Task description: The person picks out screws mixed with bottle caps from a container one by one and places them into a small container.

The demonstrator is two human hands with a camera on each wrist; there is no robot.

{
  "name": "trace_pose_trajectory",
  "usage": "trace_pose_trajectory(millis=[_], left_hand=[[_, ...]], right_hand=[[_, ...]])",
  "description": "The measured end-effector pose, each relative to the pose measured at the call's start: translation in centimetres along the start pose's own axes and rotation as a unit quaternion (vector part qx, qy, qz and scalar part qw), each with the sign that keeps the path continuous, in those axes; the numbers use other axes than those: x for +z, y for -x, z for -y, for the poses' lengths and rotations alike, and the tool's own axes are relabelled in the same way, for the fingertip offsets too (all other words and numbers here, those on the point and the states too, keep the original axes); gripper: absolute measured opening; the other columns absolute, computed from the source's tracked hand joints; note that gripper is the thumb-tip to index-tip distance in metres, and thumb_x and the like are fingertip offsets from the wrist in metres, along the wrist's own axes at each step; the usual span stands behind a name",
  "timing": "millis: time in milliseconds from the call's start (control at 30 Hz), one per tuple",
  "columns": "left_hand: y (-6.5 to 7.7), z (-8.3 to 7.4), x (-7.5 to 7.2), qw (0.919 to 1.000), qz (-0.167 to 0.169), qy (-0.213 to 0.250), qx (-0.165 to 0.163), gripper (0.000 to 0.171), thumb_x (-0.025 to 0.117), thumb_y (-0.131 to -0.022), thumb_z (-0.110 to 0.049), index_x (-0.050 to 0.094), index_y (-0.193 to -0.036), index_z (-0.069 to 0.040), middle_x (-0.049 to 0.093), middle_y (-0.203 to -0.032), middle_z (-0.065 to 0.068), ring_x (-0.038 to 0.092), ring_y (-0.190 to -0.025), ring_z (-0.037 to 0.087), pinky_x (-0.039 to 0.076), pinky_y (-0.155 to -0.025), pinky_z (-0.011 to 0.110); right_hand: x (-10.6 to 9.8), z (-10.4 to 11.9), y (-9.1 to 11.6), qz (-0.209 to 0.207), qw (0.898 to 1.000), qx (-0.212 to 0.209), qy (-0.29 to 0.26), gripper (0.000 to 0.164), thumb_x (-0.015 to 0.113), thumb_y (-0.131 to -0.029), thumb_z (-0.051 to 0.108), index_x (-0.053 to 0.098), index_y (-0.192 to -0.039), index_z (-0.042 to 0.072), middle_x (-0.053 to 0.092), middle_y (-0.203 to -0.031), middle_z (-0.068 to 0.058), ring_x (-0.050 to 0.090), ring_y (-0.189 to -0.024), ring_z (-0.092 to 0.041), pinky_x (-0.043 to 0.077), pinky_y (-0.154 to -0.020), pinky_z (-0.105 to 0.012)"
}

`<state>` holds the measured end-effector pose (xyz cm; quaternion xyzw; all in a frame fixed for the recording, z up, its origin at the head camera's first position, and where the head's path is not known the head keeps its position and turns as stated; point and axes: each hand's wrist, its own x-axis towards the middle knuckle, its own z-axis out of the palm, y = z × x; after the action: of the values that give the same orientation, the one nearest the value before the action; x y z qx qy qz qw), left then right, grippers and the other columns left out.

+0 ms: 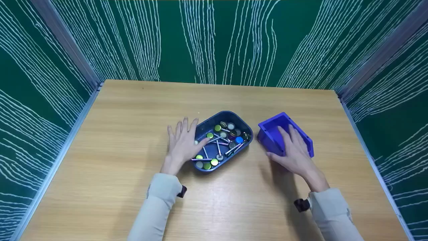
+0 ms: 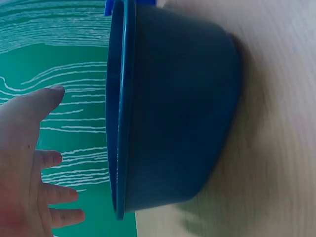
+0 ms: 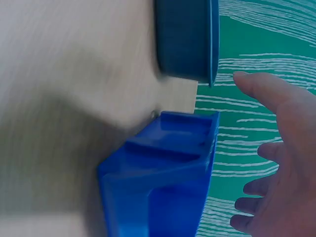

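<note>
A dark blue tub (image 1: pixel 245 147) stands mid-table, holding several bottle caps (image 1: pixel 214 162) in green, silver and other colours, a blue cap (image 1: pixel 239 140) and several screws (image 1: pixel 219 147). My left hand (image 1: pixel 182 144) is spread over its left rim, thumb over the inside, holding nothing. In the left wrist view its fingers are apart from the tub's rim (image 2: pixel 126 108). To the right is a purple-blue bin (image 1: pixel 272 120) with a notched front (image 3: pixel 148 182). My right hand (image 1: pixel 294 154) hovers over that bin with fingers straight and apart from it.
The wooden table (image 1: pixel 117 134) has green walls (image 1: pixel 174 50) with white wavy lines behind it and on both sides. Grey frame strips (image 1: pixel 73 120) run along its side edges. A narrow gap of table separates the tub from the bin.
</note>
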<state>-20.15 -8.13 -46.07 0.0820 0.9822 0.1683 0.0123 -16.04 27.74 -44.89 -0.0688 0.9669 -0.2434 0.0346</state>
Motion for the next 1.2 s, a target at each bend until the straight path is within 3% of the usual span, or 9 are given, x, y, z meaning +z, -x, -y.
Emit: trace_pose_trajectory(millis=[267,433,567,867,1000,1200], left_hand=[[-1.4,1.5,-0.3,0.9989,0.025,0.037,-0.010,0.083,0.044,-0.093,-0.066,0.025,-0.156,-0.016,0.025,-0.162,0.020,0.022,-0.150,0.041,0.001,-0.119,0.065],[-2.1,2.6,-0.3,0.9977,0.009,0.067,-0.004,0.071,0.048,-0.096,-0.057,0.038,-0.150,-0.011,0.041,-0.154,0.017,0.035,-0.145,0.038,0.014,-0.120,0.060],[-2.6,2.8,0.2,0.9965,0.008,0.083,-0.007,0.064,0.052,-0.097,-0.050,0.044,-0.146,-0.010,0.048,-0.149,0.016,0.043,-0.140,0.037,0.026,-0.117,0.057],[-3.5,2.7,2.2,0.9938,0.046,0.099,-0.023,0.063,0.055,-0.097,-0.044,0.038,-0.149,-0.011,0.050,-0.147,0.017,0.051,-0.133,0.038,0.039,-0.109,0.055],[-3.8,2.9,2.8,0.9955,0.044,0.082,-0.016,0.060,0.057,-0.097,-0.041,0.043,-0.145,-0.009,0.059,-0.136,0.019,0.060,-0.121,0.037,0.047,-0.101,0.052],[-4.0,3.1,3.3,0.9963,0.045,0.072,-0.013,0.052,0.057,-0.098,-0.033,0.046,-0.141,-0.006,0.064,-0.124,0.019,0.064,-0.108,0.034,0.051,-0.093,0.049]], right_hand=[[0.9,3.0,-2.9,-0.002,0.999,-0.049,-0.012,0.081,0.068,-0.090,0.042,0.030,-0.153,0.008,0.013,-0.162,-0.027,0.011,-0.149,-0.050,0.009,-0.116,-0.069],[3.3,5.6,-4.7,-0.037,0.993,-0.105,-0.029,0.064,0.072,-0.088,0.031,0.050,-0.140,0.002,0.034,-0.153,-0.031,0.028,-0.143,-0.050,0.016,-0.116,-0.067],[5.4,7.4,-5.8,-0.047,0.988,-0.145,-0.006,0.055,0.073,-0.086,0.028,0.058,-0.132,0.002,0.046,-0.145,-0.029,0.041,-0.135,-0.048,0.027,-0.112,-0.065],[9.2,10.0,-6.8,0.023,0.987,-0.158,0.034,0.056,0.070,-0.088,0.021,0.052,-0.136,-0.001,0.046,-0.144,-0.028,0.042,-0.135,-0.048,0.030,-0.112,-0.062],[10.3,10.8,-7.4,0.024,0.984,-0.169,0.042,0.055,0.070,-0.086,0.020,0.053,-0.135,0.000,0.046,-0.144,-0.028,0.043,-0.135,-0.047,0.034,-0.109,-0.061],[11.3,11.7,-8.4,0.054,0.985,-0.150,0.068,0.058,0.071,-0.086,0.016,0.050,-0.139,0.002,0.042,-0.148,-0.026,0.038,-0.140,-0.043,0.031,-0.114,-0.057]])
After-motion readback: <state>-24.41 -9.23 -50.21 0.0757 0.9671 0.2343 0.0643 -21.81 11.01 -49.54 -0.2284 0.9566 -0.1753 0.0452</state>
